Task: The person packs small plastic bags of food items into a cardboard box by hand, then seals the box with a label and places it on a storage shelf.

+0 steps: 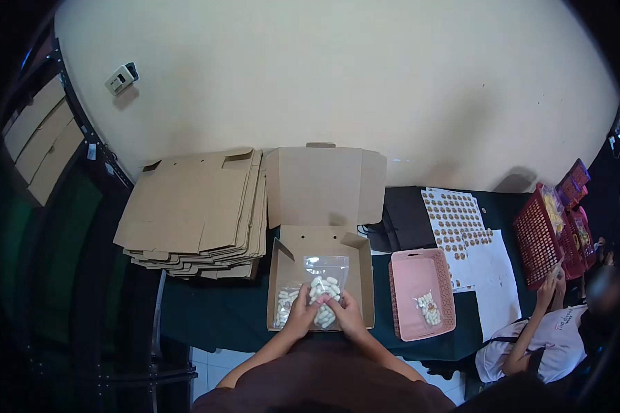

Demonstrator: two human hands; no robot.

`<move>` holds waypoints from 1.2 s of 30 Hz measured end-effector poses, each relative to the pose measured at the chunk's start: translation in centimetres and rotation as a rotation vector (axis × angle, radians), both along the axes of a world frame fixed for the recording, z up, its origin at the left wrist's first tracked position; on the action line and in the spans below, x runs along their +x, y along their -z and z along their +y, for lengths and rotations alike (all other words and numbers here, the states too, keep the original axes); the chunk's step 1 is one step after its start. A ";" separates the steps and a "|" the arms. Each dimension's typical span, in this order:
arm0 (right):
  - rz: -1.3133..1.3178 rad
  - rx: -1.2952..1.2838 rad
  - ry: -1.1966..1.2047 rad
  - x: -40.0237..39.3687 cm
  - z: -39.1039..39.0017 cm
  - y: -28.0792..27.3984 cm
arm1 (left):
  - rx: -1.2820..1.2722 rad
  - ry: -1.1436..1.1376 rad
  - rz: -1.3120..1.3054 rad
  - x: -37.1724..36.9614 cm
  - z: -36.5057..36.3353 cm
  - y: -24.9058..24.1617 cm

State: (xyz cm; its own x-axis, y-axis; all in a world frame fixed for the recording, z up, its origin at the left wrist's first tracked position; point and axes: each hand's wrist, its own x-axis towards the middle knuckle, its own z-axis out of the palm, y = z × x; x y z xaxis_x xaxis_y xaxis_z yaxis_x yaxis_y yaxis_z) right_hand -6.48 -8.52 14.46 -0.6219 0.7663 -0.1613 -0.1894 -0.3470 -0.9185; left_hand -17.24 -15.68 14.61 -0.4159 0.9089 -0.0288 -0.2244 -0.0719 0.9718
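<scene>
My left hand [300, 315] and my right hand [350, 316] grip a clear zip bag [326, 283] from both sides, thumbs meeting near its middle. White, capsule-shaped pieces fill its lower part, and its top stands flat and see-through. Beneath it is an open cardboard box [364, 282] with its lid [324, 182] raised toward the wall. A second clear bag [282, 303] of similar white pieces lies in the left side of the box, partly covered by my left hand.
Flattened cardboard boxes [186, 206] are stacked at left. To the right are a pink basket [424, 258] holding another small bag [428, 308], sheets of round stickers [451, 220], a black case [410, 217] and a red basket [536, 237]. Another person [537, 344] sits at far right.
</scene>
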 end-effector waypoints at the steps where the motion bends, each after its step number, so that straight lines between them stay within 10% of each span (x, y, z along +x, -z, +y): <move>1: 0.004 0.040 0.016 0.1 0.0 0.0 | -0.013 0.051 0.049 0.1 -0.1 -0.8; 16: -0.107 -0.026 -0.033 0.4 1.0 2.4 | -0.109 0.099 0.341 -0.2 -0.3 1.9; 22: -0.031 0.122 0.299 -0.1 1.5 -0.1 | -0.185 0.185 0.371 -0.7 -0.6 3.5; 36: -0.112 0.129 -0.261 2.2 2.5 1.1 | -0.061 0.005 0.114 -2.5 -0.8 1.7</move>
State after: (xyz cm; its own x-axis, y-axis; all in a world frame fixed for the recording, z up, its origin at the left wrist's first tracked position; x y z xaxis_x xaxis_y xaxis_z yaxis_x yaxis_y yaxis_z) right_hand -4.28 -5.98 13.37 -0.7844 0.6014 -0.1517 -0.0046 -0.2502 -0.9682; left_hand -19.76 -16.45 12.87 -0.4148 0.9092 -0.0370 -0.1130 -0.0111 0.9935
